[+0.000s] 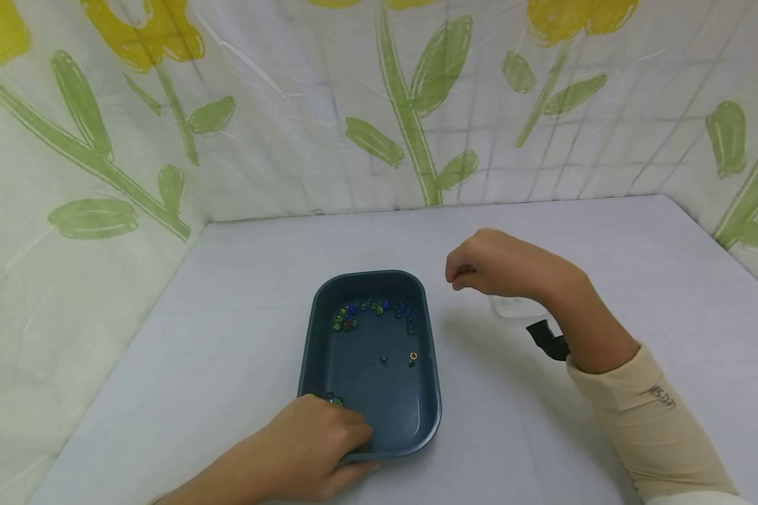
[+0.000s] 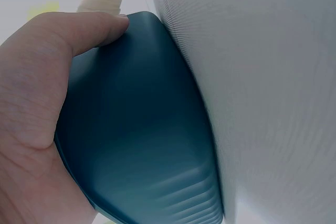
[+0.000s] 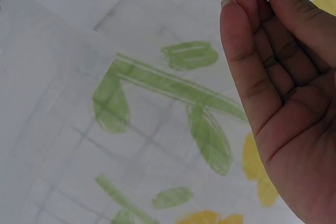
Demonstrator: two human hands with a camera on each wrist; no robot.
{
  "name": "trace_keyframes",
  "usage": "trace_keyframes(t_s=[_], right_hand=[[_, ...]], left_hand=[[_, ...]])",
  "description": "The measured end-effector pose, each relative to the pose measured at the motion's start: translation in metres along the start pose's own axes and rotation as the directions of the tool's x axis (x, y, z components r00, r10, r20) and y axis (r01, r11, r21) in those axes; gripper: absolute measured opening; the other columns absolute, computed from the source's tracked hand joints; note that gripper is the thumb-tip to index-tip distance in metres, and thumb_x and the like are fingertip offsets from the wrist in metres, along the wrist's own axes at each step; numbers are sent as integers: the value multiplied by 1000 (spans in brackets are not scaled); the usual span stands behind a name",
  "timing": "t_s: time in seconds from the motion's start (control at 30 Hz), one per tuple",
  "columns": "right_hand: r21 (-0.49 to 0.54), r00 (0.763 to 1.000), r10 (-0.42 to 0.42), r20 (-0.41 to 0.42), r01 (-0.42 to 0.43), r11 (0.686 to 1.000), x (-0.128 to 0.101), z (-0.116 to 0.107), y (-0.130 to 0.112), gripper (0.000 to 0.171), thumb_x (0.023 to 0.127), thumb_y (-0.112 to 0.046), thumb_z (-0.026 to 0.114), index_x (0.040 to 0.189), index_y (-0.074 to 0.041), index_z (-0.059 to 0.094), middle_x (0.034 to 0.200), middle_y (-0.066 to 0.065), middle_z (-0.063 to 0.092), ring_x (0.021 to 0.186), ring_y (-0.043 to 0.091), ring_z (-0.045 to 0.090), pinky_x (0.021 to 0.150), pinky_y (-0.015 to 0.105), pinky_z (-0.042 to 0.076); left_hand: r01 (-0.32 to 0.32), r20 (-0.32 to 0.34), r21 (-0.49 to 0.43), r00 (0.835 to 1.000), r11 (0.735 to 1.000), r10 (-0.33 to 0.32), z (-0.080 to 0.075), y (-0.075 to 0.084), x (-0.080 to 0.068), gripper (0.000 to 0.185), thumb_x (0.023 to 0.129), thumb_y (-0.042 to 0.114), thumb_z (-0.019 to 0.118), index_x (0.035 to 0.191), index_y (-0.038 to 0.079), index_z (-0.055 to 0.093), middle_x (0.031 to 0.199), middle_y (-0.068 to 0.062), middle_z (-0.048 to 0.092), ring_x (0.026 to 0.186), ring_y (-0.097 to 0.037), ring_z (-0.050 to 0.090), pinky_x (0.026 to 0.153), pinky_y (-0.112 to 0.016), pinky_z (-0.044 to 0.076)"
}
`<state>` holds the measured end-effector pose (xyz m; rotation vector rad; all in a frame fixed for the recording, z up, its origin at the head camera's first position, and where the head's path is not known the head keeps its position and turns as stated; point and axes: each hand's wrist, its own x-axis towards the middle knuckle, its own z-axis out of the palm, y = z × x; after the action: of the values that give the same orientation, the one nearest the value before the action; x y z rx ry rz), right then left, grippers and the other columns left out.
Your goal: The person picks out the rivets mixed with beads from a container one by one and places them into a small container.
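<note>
Left hand [image 1: 309, 449] grips blue tray [image 1: 429, 414] near rim; marbles [image 1: 373, 312] inside.
Right hand [image 1: 486, 265] curled, pinching something unclear, above clear cup [image 1: 512, 308], right of tray.

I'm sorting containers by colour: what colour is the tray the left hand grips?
Dark teal-blue tray; the head view shows it best.

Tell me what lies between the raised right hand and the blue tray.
In the head view, only a bare strip of grey table separates the right hand from the blue tray. Nothing rests on that strip.
</note>
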<state>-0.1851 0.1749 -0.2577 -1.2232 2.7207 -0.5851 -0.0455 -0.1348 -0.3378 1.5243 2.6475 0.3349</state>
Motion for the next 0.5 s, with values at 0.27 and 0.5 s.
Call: trace_keyframes(t_s=[0.27, 0.5], right_hand=[[18, 1000, 18, -12, -18, 1000, -4, -5, 7, 9, 89, -1, 74, 90, -10, 75, 88, 1, 71, 79, 16, 65, 73, 35, 53], [23, 997, 74, -23, -73, 997, -9, -10, 11, 10, 88, -1, 74, 91, -10, 75, 91, -1, 71, 81, 14, 65, 75, 37, 53]], left_hand=[[-17, -14, 7, 1000, 1000, 17, 1, -1, -1, 33, 99, 40, 59, 72, 23, 58, 62, 21, 37, 50, 8, 26, 45, -11, 23], [-30, -29, 10, 999, 1000, 30, 1, -1, -1, 33, 99, 40, 60, 71, 23, 57, 61, 21, 37, 50, 8, 26, 46, -11, 23]])
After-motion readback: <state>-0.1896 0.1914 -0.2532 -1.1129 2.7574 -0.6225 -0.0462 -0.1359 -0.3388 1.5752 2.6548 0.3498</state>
